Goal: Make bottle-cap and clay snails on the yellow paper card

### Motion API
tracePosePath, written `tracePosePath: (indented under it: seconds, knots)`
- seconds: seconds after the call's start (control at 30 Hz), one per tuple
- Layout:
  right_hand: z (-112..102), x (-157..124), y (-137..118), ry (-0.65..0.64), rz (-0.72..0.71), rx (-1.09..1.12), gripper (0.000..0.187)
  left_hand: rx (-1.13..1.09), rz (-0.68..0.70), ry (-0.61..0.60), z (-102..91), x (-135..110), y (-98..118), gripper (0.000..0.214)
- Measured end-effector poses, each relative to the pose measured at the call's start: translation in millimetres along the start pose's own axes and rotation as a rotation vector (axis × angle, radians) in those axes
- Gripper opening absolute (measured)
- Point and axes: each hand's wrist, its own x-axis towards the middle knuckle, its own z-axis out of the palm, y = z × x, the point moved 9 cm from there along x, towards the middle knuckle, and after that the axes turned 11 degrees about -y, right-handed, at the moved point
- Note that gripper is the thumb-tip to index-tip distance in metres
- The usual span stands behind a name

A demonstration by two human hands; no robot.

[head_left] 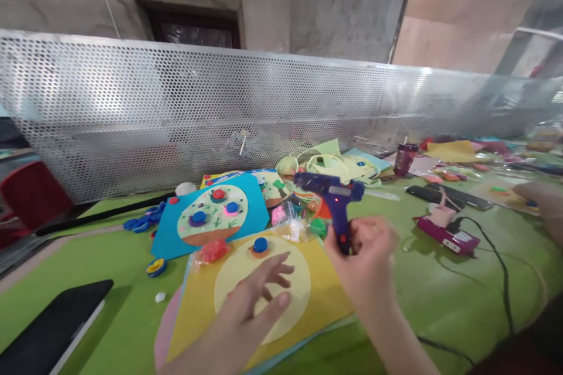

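My right hand (363, 258) is closed round the handle of a blue hot glue gun (332, 193), held upright above the table with its nozzle pointing left. My left hand (259, 296) hovers open, fingers spread, over a yellow sheet (325, 299) that bears a pale yellow circle (299, 287). A blue bottle cap (260, 244) sits on an orange patch at the top of that circle. Just left of it lies a red crumpled bit (212, 251).
A blue card (169, 234) with a decorated circle and caps lies behind, next to blue scissors (143, 221). A black tablet (53, 328) lies at the front left. A purple power strip (448, 234) with black cable lies right. A perforated metal screen (176, 111) bounds the table's far edge. Another person's hand (543, 202) is at the right.
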Motion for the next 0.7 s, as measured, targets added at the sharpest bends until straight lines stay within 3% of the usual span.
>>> tracePosePath:
  seconds: [0.07,0.2,0.33,0.43,0.53,0.7]
  knots:
    - [15,-14,-11,-0.053,-0.075,0.043,0.025,-0.300,-0.009,-0.026,17.0,21,9,0.053]
    - [31,-23,-20,-0.102,-0.213,0.038,0.022,-0.374,0.050,0.015,29.7,51,32,0.043]
    - [32,-25,-33,-0.202,-0.390,-0.004,0.024,-0.380,0.071,0.103,22.7,56,28,0.039]
    - [12,-25,-45,-0.222,-0.505,-0.054,0.032,-0.340,0.083,0.114,16.9,53,21,0.037]
    - [-33,-14,-46,0.006,-0.483,-0.163,0.036,-0.269,0.109,0.077,18.2,52,19,0.034]
    - [-38,-1,-39,-0.134,-0.454,-0.231,0.016,-0.170,0.121,-0.037,32.3,47,20,0.029]
